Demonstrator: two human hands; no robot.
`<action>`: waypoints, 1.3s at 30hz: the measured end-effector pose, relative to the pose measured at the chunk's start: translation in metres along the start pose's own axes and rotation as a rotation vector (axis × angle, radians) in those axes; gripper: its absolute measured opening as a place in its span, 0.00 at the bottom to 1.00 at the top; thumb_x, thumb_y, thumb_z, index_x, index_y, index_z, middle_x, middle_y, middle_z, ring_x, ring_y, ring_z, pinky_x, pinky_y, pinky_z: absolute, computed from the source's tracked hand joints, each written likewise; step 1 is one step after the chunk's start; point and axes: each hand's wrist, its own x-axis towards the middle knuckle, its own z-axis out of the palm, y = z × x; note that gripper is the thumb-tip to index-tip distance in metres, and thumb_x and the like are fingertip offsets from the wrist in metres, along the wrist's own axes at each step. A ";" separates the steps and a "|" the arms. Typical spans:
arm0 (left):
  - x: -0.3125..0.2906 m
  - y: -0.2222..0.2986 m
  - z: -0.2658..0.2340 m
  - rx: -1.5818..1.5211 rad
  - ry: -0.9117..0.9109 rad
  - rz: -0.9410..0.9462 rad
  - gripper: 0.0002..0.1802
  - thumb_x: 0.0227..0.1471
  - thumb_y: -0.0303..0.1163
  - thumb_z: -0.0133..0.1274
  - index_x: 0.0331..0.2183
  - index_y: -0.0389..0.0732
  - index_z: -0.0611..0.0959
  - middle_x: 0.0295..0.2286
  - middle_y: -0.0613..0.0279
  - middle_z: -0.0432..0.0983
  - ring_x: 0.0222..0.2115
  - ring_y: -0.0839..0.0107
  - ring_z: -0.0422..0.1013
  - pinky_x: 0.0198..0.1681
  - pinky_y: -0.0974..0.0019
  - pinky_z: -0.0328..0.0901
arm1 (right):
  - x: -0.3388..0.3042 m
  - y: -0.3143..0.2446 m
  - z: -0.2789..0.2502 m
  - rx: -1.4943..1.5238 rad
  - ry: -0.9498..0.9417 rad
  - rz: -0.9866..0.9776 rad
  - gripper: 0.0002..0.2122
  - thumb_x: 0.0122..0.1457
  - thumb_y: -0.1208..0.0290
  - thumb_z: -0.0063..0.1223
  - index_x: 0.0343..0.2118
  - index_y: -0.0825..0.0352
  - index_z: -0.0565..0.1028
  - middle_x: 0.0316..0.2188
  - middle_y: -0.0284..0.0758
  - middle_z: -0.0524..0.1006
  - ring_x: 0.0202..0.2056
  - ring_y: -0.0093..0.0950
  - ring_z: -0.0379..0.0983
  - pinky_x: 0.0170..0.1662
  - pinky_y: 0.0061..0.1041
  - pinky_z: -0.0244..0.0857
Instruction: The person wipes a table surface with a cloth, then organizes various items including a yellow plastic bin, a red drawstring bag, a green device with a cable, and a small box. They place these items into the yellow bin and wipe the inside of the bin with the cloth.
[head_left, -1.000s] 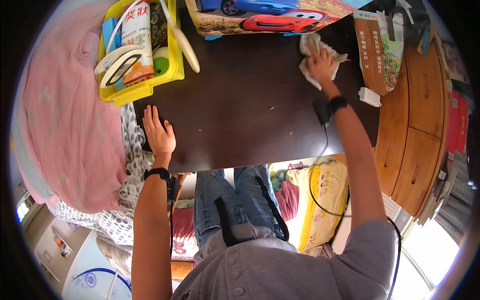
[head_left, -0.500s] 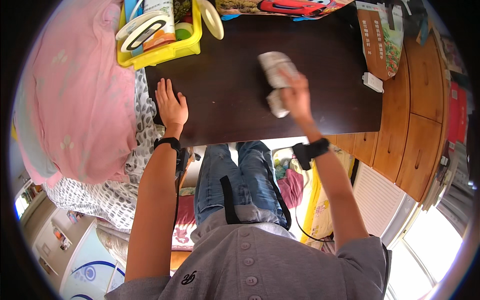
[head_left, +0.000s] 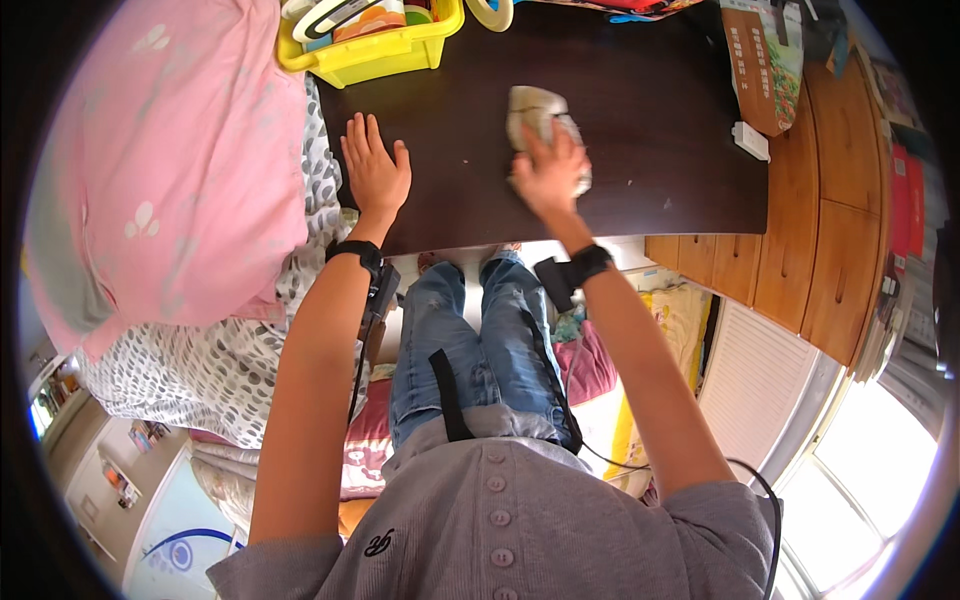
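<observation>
My right hand (head_left: 552,175) presses a crumpled whitish cloth (head_left: 536,104) against the dark brown tabletop (head_left: 640,120). Its fingers lie over the cloth, which bulges out beyond the fingertips and to the right of the palm; both are slightly blurred. Near the table's left edge rests my left hand (head_left: 378,178), palm down, fingers stretched out and nothing in it. Each of my wrists carries a black band. A few tiny pale specks dot the wood between and beside the hands.
A yellow basket (head_left: 385,62) of mixed items stands at the far left, with a pale ring (head_left: 491,12) beside it. At the far right are a brown bag (head_left: 765,70) and a white block (head_left: 750,141). Wooden drawers (head_left: 790,235) flank the table; pink bedding (head_left: 190,180) lies left.
My right hand has swept the cloth leftward across the tabletop. My left hand stays flat near the left edge. The whole view has shifted a little, so the basket sits higher in it.
</observation>
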 end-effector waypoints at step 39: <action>-0.063 -0.022 -0.142 -1.831 -0.572 -0.807 0.30 0.57 0.47 0.36 0.51 0.32 0.64 0.50 0.46 0.62 0.51 0.57 0.61 0.57 0.57 0.53 | -0.045 -0.157 0.036 0.172 -0.281 -0.672 0.15 0.46 0.66 0.50 0.39 0.49 0.76 0.53 0.28 0.61 0.55 0.34 0.52 0.55 0.44 0.46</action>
